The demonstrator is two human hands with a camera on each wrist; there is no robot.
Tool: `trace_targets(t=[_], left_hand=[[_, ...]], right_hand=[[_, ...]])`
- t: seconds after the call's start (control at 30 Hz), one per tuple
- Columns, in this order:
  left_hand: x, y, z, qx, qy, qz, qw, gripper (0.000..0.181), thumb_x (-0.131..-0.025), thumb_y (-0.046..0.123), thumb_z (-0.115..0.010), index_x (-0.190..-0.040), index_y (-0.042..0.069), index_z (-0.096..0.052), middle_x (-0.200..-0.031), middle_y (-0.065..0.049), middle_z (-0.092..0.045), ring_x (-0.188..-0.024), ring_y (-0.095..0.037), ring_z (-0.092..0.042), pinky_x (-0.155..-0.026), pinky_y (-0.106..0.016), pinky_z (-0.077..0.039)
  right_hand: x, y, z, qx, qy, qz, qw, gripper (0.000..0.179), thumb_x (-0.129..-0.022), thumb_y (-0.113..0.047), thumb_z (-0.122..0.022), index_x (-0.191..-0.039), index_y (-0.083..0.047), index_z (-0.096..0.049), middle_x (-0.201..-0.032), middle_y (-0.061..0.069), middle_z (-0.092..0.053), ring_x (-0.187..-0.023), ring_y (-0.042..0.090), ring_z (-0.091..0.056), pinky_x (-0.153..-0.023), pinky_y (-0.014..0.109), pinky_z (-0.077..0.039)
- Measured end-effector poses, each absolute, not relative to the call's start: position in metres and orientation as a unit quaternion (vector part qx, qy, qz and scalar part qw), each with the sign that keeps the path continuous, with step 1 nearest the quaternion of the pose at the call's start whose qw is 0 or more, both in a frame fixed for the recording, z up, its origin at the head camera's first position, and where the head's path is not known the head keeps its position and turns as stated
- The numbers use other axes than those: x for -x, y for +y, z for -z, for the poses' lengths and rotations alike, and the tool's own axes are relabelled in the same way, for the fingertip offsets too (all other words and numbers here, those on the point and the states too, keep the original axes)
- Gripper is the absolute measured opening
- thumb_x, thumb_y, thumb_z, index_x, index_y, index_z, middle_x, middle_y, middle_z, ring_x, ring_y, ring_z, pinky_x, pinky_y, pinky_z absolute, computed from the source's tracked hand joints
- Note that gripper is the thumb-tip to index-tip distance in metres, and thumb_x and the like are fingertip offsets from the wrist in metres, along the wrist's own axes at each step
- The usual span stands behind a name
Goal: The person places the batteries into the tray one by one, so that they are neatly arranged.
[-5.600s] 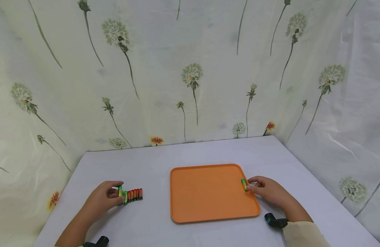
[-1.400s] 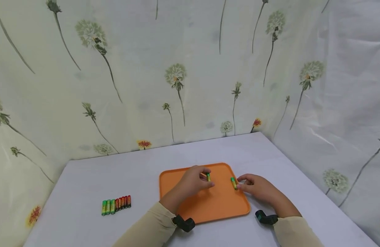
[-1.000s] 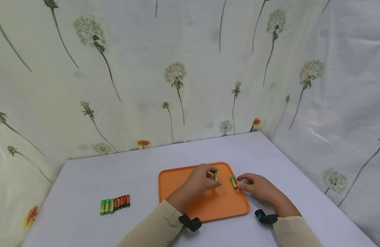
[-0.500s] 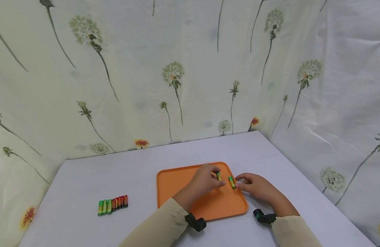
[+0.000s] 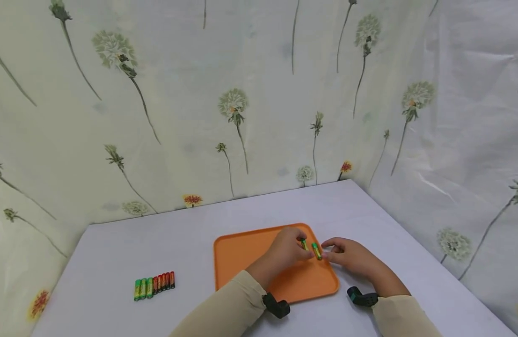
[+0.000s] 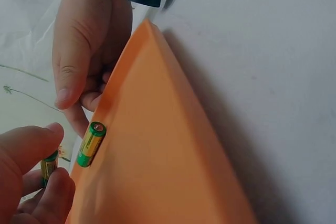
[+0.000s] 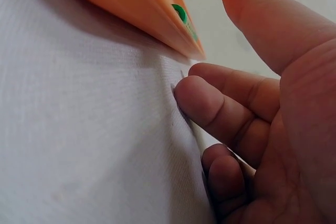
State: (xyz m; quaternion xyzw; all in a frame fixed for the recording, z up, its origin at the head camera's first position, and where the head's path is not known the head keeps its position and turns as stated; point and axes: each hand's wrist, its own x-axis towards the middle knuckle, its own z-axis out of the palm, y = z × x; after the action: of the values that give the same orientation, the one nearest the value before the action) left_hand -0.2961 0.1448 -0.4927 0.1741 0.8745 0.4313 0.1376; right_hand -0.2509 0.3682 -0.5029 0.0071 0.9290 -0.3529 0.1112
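Note:
My left hand (image 5: 283, 250) pinches a green and yellow battery (image 6: 49, 169) between thumb and fingers, over the right part of an orange tray (image 5: 242, 252). Just to its right, a second green and yellow battery (image 5: 316, 251) lies on the tray along the right rim; it also shows in the left wrist view. My right hand (image 5: 355, 258) is at the outer side of that rim, thumb tip right by the lying battery. Its fingers (image 7: 199, 100) are loosely bent with nothing between them, low beside the tray in the right wrist view.
On the white table (image 5: 166, 243), left of the tray, a row of batteries lies side by side: green ones (image 5: 143, 288) at the left, several thinner red ones (image 5: 164, 282) at the right. A flower-patterned curtain (image 5: 174, 117) stands behind the table.
My left hand has gone from the battery row to the tray, carrying a green and yellow battery rightward, close to the lying one. The right hand has stayed by the rim.

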Motion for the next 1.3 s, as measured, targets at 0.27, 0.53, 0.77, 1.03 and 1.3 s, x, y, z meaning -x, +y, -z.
trace_targets(t=[0.27,0.53,0.77,1.03,1.3], left_hand=[[0.296,0.159,0.504,-0.162,0.910,-0.362,0.116,0.048,-0.080,0.035,-0.093,-0.117,0.011,-0.075,-0.093,0.008,-0.062,-0.083,-0.009,-0.056,-0.074,-0.025,-0.051],[0.298,0.166,0.508,-0.150,0.911,-0.366,0.116,0.039,-0.080,0.032,-0.094,-0.108,0.011,-0.076,-0.087,0.008,-0.061,-0.077,-0.009,-0.057,-0.069,-0.025,-0.050],[0.297,0.172,0.511,-0.159,0.912,-0.361,0.111,0.039,-0.078,0.033,-0.094,-0.106,0.011,-0.076,-0.094,0.006,-0.059,-0.083,-0.009,-0.055,-0.072,-0.023,-0.051],[0.295,0.179,0.512,-0.152,0.926,-0.326,0.117,0.048,-0.077,0.039,-0.095,-0.112,0.012,-0.075,-0.101,0.005,-0.058,-0.089,-0.011,-0.053,-0.079,-0.024,-0.051],[0.295,0.181,0.514,-0.172,0.927,-0.318,0.102,0.044,-0.076,0.042,-0.095,-0.102,0.014,-0.075,-0.095,0.005,-0.054,-0.083,-0.009,-0.052,-0.074,-0.022,-0.048]], right_hand=[[0.250,0.368,0.503,0.000,0.931,0.349,0.106,0.051,-0.094,-0.047,-0.076,-0.132,-0.015,-0.068,-0.094,0.002,-0.065,-0.083,0.020,-0.054,-0.070,0.035,-0.042],[0.252,0.370,0.504,0.007,0.927,0.360,0.106,0.050,-0.092,-0.045,-0.079,-0.131,-0.014,-0.068,-0.093,0.002,-0.064,-0.084,0.020,-0.054,-0.071,0.035,-0.042],[0.252,0.372,0.510,0.019,0.922,0.374,0.100,0.053,-0.088,-0.043,-0.084,-0.129,-0.013,-0.069,-0.090,0.002,-0.062,-0.081,0.020,-0.054,-0.069,0.034,-0.041],[0.251,0.372,0.510,0.015,0.922,0.373,0.106,0.048,-0.089,-0.038,-0.083,-0.128,-0.015,-0.069,-0.090,0.002,-0.061,-0.080,0.020,-0.054,-0.067,0.032,-0.041],[0.251,0.370,0.509,0.023,0.919,0.379,0.105,0.046,-0.089,-0.034,-0.083,-0.129,-0.015,-0.069,-0.089,0.002,-0.061,-0.079,0.020,-0.053,-0.066,0.032,-0.040]])
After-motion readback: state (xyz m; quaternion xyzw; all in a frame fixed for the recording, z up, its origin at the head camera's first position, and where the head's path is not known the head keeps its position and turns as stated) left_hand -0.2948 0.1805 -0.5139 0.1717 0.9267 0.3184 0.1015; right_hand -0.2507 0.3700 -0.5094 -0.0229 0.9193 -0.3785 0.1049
